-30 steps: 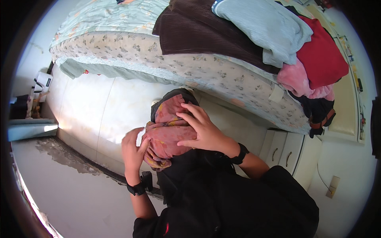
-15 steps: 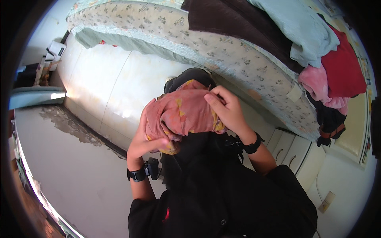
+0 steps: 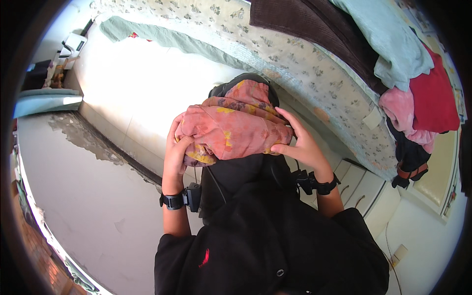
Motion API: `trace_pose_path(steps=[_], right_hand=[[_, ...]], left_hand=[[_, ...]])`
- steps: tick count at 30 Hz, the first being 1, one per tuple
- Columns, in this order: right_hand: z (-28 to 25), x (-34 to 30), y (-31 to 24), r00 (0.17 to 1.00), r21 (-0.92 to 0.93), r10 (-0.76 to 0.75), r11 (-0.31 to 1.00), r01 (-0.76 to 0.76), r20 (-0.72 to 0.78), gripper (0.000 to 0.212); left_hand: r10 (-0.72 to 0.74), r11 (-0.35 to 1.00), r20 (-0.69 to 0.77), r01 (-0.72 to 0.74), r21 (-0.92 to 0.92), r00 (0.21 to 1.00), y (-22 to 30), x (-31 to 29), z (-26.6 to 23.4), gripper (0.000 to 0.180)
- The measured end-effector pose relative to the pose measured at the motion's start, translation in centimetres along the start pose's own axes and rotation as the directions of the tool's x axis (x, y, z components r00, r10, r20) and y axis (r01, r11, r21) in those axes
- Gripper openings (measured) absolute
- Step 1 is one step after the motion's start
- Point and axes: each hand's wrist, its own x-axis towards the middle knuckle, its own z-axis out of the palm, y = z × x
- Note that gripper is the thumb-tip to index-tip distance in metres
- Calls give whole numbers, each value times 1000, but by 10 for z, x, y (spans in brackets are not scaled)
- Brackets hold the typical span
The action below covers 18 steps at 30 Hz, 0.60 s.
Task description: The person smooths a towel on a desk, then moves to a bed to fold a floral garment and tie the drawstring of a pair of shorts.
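A pink patterned cloth garment (image 3: 236, 133) with yellow and purple blotches lies bunched and folded across my lap. Its exact kind cannot be made out. My left hand (image 3: 175, 155) grips the left end, thumb on the near side and fingers partly hidden behind the fabric. At the other end, my right hand (image 3: 306, 146) closes round the cloth, thumb at the lower edge and fingers at the upper one. Part of the fabric trails over the dark-clad knee (image 3: 246, 78) beyond. Both wrists wear black straps with small devices.
A floral-sided bed (image 3: 295, 73) runs across the far side. Brown trousers (image 3: 314, 34), a light blue garment (image 3: 393, 49), a red cloth (image 3: 435, 103) and a pink plush cloth (image 3: 398, 105) hang over it. White drawers (image 3: 364, 191) stand at right; a peeling wall (image 3: 83, 187) is at left.
My right hand has gone from pinching the upper right edge to spanning the right end. My left thumb has come down onto the cloth. The bundle now looks wider and flatter.
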Motion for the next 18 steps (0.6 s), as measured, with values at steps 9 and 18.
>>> trace_pose_path(steps=[9,18], right_hand=[[17,10,6,995,4,-5,1000,5,-104,48],[-9,24,-27,994,276,-69,957,91,-90,36]], left_hand=[[84,989,-33,-79,122,996,-5,-4,2,42],[127,881,377,-279,383,917,45,-27,-42,40]])
